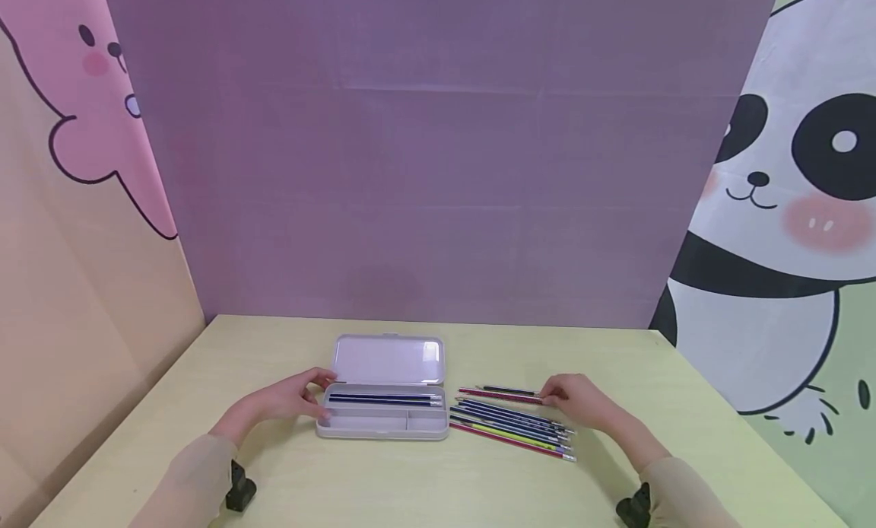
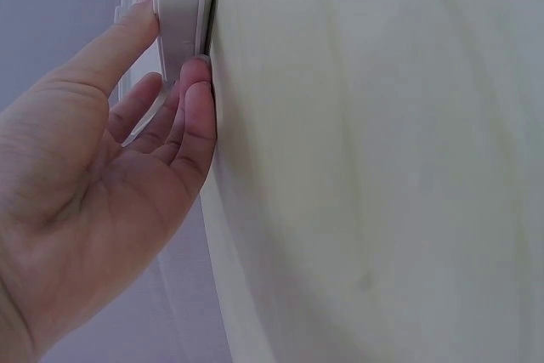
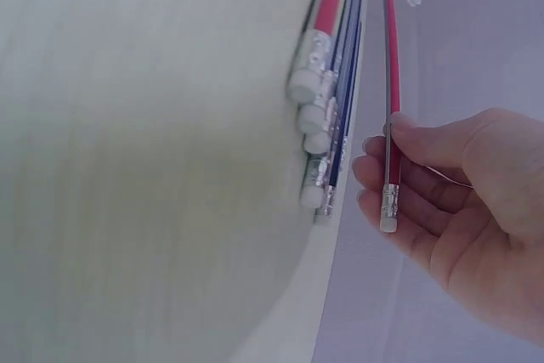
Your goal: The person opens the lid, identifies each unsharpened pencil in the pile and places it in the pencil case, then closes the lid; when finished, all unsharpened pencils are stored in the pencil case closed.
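A pale grey plastic pencil case (image 1: 383,421) is lying open near the middle of the pale yellow-green table (image 1: 383,482), its lid (image 1: 388,359) folded back toward the far edge. Dark blue pencils (image 1: 383,399) are lying lengthwise in the tray's far compartment.

The person's left hand (image 1: 290,400) is holding the case at its left end: the wrist view is showing the thumb (image 2: 127,36) pressing on one side of the white wall and the curled fingers (image 2: 197,108) pressing on the other, so the hand is gripping the case's edge.

Just beside the case's right end, a loose row of slim pencils with metal ferrules and white erasers (image 1: 509,425) is lying on the table, blue ones among red and yellow-green ones. The right hand (image 1: 582,402) is resting at the far right of that row, toward the table's right edge. Its thumb and fingers (image 3: 382,172) are pinching a red pencil with a white eraser (image 3: 390,74) near the eraser end, and this pencil is standing a little apart from the others (image 3: 327,99).
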The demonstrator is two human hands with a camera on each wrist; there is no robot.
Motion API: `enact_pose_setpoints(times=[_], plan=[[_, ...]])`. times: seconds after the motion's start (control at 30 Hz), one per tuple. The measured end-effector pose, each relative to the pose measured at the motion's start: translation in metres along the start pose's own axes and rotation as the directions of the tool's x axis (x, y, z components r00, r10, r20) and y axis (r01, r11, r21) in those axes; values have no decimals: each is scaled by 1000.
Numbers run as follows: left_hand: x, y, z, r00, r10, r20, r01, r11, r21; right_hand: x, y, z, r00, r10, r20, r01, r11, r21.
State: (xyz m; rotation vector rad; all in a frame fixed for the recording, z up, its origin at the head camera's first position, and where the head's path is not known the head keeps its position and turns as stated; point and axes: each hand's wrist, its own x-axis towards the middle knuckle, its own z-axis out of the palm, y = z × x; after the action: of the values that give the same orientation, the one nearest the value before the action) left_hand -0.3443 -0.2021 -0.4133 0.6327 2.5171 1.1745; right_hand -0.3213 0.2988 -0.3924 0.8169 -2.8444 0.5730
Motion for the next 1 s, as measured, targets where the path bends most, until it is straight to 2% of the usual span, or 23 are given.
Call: enact_pose_setpoints(times=[0.3,0.63,1.0], plan=[[1,1,-2,1000,13,-3,-13,1000,6,8,-4,-2,997,-5,-80,4,1000,-13],[-1,3,-2,1000,10,-3,-10,1000,9,23,-26,1,997,-15,-77,16,1000,22],[-1,4,-1,1000,-6,-8,7,1000,4,40,-44,13,993,-88,-76,90,995,32]])
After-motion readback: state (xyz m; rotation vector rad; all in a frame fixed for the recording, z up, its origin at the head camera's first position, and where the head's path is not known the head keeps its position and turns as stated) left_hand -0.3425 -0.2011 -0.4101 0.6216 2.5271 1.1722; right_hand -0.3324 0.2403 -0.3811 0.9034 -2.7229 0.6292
